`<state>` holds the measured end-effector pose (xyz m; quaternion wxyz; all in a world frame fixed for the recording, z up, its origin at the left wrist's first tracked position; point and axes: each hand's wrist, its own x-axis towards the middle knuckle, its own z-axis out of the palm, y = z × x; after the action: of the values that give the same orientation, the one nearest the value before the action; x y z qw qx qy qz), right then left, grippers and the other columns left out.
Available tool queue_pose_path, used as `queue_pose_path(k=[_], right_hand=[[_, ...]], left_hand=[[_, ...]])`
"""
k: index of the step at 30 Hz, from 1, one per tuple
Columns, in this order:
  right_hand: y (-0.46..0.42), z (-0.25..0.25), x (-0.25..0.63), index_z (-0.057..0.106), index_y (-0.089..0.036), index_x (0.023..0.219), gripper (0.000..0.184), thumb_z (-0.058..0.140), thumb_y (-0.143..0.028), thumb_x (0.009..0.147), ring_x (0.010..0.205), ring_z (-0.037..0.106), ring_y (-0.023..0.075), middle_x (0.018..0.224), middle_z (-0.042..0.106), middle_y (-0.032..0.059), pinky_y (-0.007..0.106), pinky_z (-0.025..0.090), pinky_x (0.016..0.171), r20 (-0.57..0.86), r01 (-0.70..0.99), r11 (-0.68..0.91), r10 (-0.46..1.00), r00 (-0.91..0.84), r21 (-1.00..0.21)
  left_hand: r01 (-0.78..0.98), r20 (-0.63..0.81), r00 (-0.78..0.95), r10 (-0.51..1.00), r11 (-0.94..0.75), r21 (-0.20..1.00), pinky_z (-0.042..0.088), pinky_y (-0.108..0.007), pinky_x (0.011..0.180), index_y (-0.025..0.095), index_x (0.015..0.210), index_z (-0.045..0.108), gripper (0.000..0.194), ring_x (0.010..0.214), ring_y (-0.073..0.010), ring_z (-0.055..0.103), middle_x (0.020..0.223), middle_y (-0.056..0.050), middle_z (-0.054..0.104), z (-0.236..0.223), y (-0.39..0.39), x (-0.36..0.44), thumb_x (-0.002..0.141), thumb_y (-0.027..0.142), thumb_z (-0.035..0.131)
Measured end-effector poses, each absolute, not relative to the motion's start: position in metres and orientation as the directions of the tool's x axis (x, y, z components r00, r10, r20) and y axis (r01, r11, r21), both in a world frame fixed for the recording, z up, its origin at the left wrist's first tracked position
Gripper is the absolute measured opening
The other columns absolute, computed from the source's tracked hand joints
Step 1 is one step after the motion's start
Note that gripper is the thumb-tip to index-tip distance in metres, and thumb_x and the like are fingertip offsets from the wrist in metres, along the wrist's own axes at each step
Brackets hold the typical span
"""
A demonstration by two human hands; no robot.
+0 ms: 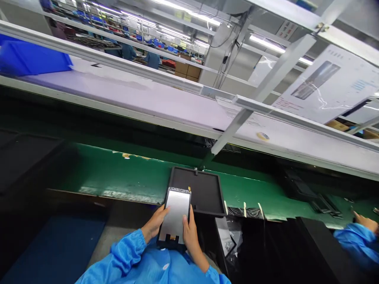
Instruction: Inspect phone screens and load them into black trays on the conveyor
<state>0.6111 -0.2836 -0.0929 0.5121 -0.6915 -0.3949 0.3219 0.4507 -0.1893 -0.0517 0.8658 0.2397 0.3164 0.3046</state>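
Both my hands grip a flat rectangular screen panel (pixel 175 213) with a shiny grey back and a black frame, upright in front of my chest. My left hand (pixel 154 225) clasps its left edge, fingers curled behind it. My right hand (pixel 190 234) clasps its right edge, thumb on the face. Just beyond the panel a black shallow tray (pixel 207 192) lies on the green conveyor belt (pixel 124 175). My sleeves are bright blue.
A white shelf (pixel 166 104) runs across above the belt, with a blue bin (pixel 29 57) at its left and a tape roll (pixel 263 136). Another person's hand and blue sleeve (pixel 359 234) show at the right. Dark trays (pixel 314 197) lie on the belt's right.
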Motion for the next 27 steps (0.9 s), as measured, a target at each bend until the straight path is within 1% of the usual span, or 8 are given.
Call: queue_pose_path(k=[3, 6, 10, 13, 18, 22, 24, 27], right_hand=[[-0.282, -0.114, 0.688, 0.045, -0.02, 0.153, 0.081, 0.053, -0.068, 0.088, 0.144, 0.046, 0.0282, 0.152, 0.053, 0.0133, 0.048, 0.035, 0.121, -0.054, 0.196, -0.182, 0.85, 0.523, -0.964], [-0.274, -0.126, 0.775, 0.051, -0.016, 0.148, 0.083, 0.054, -0.068, 0.084, 0.142, 0.049, 0.0299, 0.145, 0.06, 0.0165, 0.048, 0.037, 0.12, -0.053, 0.232, -0.217, 0.827, 0.56, -0.948], [-0.249, -0.138, 0.876, 0.048, -0.003, 0.147, 0.096, 0.05, -0.071, 0.079, 0.144, 0.046, 0.0318, 0.15, 0.052, 0.025, 0.045, 0.033, 0.122, -0.047, 0.328, -0.291, 0.807, 0.589, -0.899], [-0.225, -0.149, 0.922, 0.044, -0.003, 0.15, 0.094, 0.045, -0.068, 0.082, 0.146, 0.043, 0.0291, 0.155, 0.047, 0.0233, 0.042, 0.032, 0.122, -0.058, 0.391, -0.328, 0.824, 0.563, -0.86], [-0.197, -0.166, 0.944, 0.048, -0.01, 0.149, 0.07, 0.049, -0.045, 0.089, 0.138, 0.053, 0.0266, 0.148, 0.057, 0.0178, 0.04, 0.043, 0.113, -0.123, 0.415, -0.383, 0.839, 0.53, -0.825], [-0.191, -0.165, 0.932, 0.049, -0.005, 0.148, 0.062, 0.048, -0.024, 0.089, 0.127, 0.06, 0.029, 0.139, 0.061, 0.022, 0.038, 0.044, 0.11, -0.195, 0.542, -0.588, 0.765, 0.614, -0.6], [-0.193, -0.158, 0.926, 0.048, -0.005, 0.149, 0.062, 0.047, -0.019, 0.089, 0.135, 0.053, 0.031, 0.147, 0.054, 0.0229, 0.04, 0.038, 0.116, -0.123, 0.658, -0.587, 0.783, 0.61, -0.472], [-0.198, -0.145, 0.928, 0.048, -0.007, 0.149, 0.058, 0.044, -0.02, 0.093, 0.144, 0.04, 0.0333, 0.158, 0.041, 0.0212, 0.044, 0.032, 0.119, -0.004, 0.753, -0.542, 0.813, 0.583, -0.373]], left_hand=[[-0.254, -0.399, 0.627, 0.669, 0.659, 0.708, 0.057, -0.05, 0.095, 0.012, 0.116, 0.068, 0.069, 0.106, -0.0377, 0.073, 0.108, -0.02, 0.079, -0.07, -0.189, 0.53, 0.066, 0.056, 0.084], [-0.099, -0.414, 0.573, 0.707, 0.562, 0.821, 0.056, -0.049, 0.095, 0.011, 0.123, 0.062, 0.069, 0.109, -0.0357, 0.072, 0.115, -0.022, 0.075, -0.092, -0.184, 0.593, 0.072, 0.057, 0.074], [0.124, -0.433, 0.399, 0.808, 0.421, 0.899, 0.047, -0.05, 0.109, 0.015, 0.118, 0.064, 0.047, 0.125, -0.0326, 0.063, 0.129, -0.021, 0.068, -0.122, -0.171, 0.616, 0.078, 0.04, 0.066], [0.306, -0.378, 0.304, 0.875, 0.286, 0.908, 0.037, -0.047, 0.118, 0.018, 0.1, 0.07, 0.028, 0.129, -0.0318, 0.058, 0.123, -0.016, 0.069, -0.14, -0.165, 0.6, 0.074, 0.027, 0.064], [0.51, -0.315, 0.27, 0.91, 0.142, 0.849, 0.045, -0.045, 0.111, 0.018, 0.093, 0.073, 0.023, 0.115, -0.0315, 0.066, 0.108, -0.014, 0.074, -0.16, -0.168, 0.582, 0.075, 0.02, 0.058], [0.563, -0.236, 0.274, 0.932, 0.044, 0.825, 0.05, -0.041, 0.106, 0.019, 0.1, 0.073, 0.028, 0.113, -0.0281, 0.069, 0.11, -0.012, 0.074, -0.169, -0.166, 0.583, 0.083, 0.024, 0.052], [0.582, -0.185, 0.249, 0.951, 0.006, 0.813, 0.048, -0.041, 0.11, 0.02, 0.107, 0.07, 0.033, 0.119, -0.0264, 0.066, 0.118, -0.012, 0.072, -0.171, -0.162, 0.581, 0.088, 0.026, 0.045], [0.638, -0.133, 0.157, 0.979, 0.002, 0.77, 0.035, -0.043, 0.122, 0.016, 0.125, 0.062, 0.044, 0.14, -0.0274, 0.05, 0.141, -0.016, 0.06, -0.174, -0.15, 0.573, 0.093, 0.028, 0.036]])
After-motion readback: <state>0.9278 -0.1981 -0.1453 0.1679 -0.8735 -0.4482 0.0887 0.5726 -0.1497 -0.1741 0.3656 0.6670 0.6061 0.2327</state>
